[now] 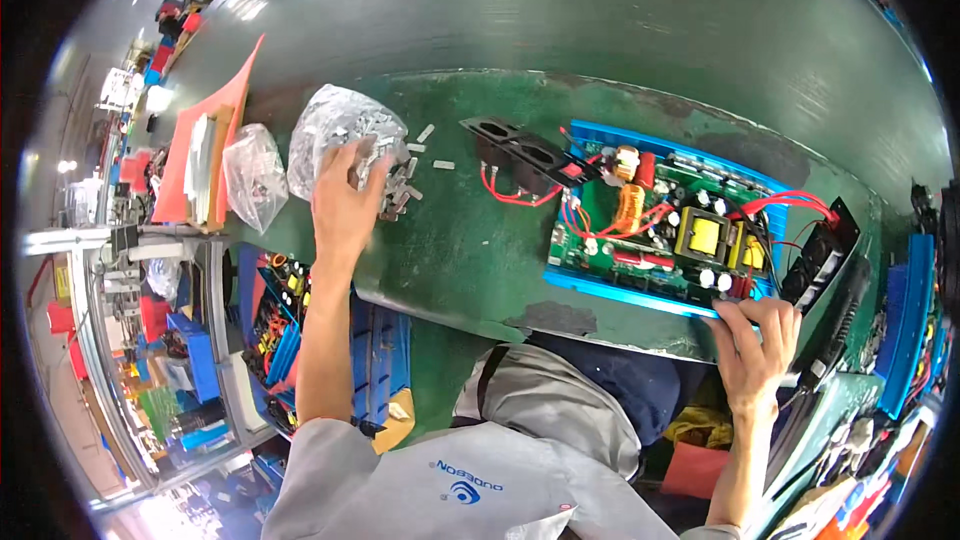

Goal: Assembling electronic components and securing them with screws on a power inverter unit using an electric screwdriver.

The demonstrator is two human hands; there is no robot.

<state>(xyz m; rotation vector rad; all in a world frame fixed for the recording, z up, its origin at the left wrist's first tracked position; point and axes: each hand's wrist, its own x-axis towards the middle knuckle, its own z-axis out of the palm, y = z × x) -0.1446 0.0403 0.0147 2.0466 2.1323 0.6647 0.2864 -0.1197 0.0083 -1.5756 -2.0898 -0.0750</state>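
Note:
My left hand [345, 200] reaches into the mouth of a clear plastic bag [322, 125], its fingers parted over small flat metal pieces [375, 127]. More of these pieces [403, 187] lie loose on the bench beside it. At the right, my right hand [757, 348] has its bent fingers on the near edge of a blue metal case [640, 299], by its right corner. Inside the case sits a green circuit board [592, 264] with a yellow transformer [703, 236], coils and capacitors. Red wires run from it to a black socket panel [525, 148] and a black fan panel [822, 255].
A second clear bag [254, 175] and a pink folder with papers [208, 155] stand left of the bag. Blue bins [378, 360] with parts are below the bench's left edge. A coiled black cord [848, 312] and another blue case [908, 325] are at the right.

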